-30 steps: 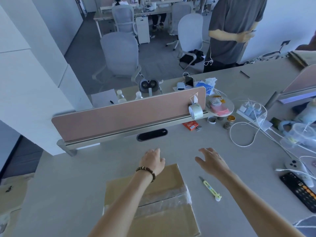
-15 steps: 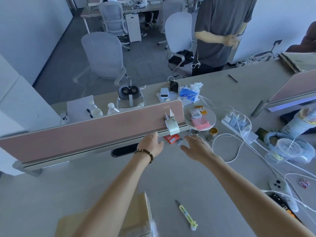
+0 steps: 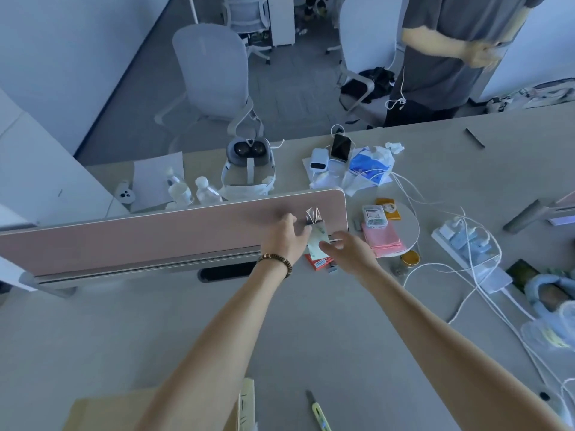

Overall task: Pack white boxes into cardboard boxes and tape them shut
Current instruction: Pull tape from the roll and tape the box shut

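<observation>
A roll of clear tape (image 3: 316, 241) hangs by its stuck end on the pink desk divider (image 3: 155, 234). My left hand (image 3: 284, 241), with a bead bracelet on its wrist, reaches the roll's left side with fingers spread and touching it. From the right, my right hand (image 3: 347, 251) pinches the roll's lower edge between thumb and fingers. The cardboard box (image 3: 105, 415) lies at the bottom edge under my left forearm, its top taped. No white boxes are in view.
A yellow utility knife (image 3: 317, 412) lies on the desk near the box. A small red box (image 3: 319, 262) sits under the roll. Right of the divider are a round tray (image 3: 407, 227), a power strip (image 3: 466, 247) and white cables. A person (image 3: 448, 51) stands beyond the desk.
Both hands left the cardboard box and reached forward across the desk to the tape roll on the divider. The view followed them, so the box dropped to the bottom edge.
</observation>
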Tool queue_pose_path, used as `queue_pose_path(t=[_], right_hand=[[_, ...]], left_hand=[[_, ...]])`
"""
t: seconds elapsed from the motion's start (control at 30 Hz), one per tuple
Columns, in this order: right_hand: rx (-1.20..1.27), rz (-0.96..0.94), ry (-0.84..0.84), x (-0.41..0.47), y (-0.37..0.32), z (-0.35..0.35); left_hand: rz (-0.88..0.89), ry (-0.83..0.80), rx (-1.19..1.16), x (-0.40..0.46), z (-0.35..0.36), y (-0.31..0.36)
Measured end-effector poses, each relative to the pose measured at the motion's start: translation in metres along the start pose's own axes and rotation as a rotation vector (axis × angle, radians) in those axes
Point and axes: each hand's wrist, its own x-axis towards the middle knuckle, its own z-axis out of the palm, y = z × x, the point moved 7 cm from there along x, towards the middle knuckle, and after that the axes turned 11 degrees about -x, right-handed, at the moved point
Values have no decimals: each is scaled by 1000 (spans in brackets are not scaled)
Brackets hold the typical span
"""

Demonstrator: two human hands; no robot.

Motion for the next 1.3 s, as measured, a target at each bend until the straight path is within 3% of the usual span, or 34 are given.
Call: queue_pose_path(t=[0.1, 0.23, 0.33, 0.43, 0.57, 0.9, 1.1, 1.3], right_hand=[[220, 28, 18, 7, 3, 9], [276, 1, 51, 9, 4, 15], [320, -11, 25, 5, 3, 19], [339, -8, 29, 1, 6, 19], [385, -15, 42, -6, 5, 15], [604, -67, 87, -33, -6, -16], [726, -86, 69, -54, -16, -18], [688, -145, 21, -92, -23, -4]], left_hand=[[-37, 28, -71, 8, 8, -1], [-152, 59, -244, 20, 17, -9], [-275, 98, -496, 29, 21, -21], [-353, 35, -795, 31, 30, -24], [-395, 45, -975, 27, 32, -16], [-457, -82, -994, 18, 27, 9], [-320, -34, -938, 3, 9, 21], [-246, -53, -900, -31, -22, 11]])
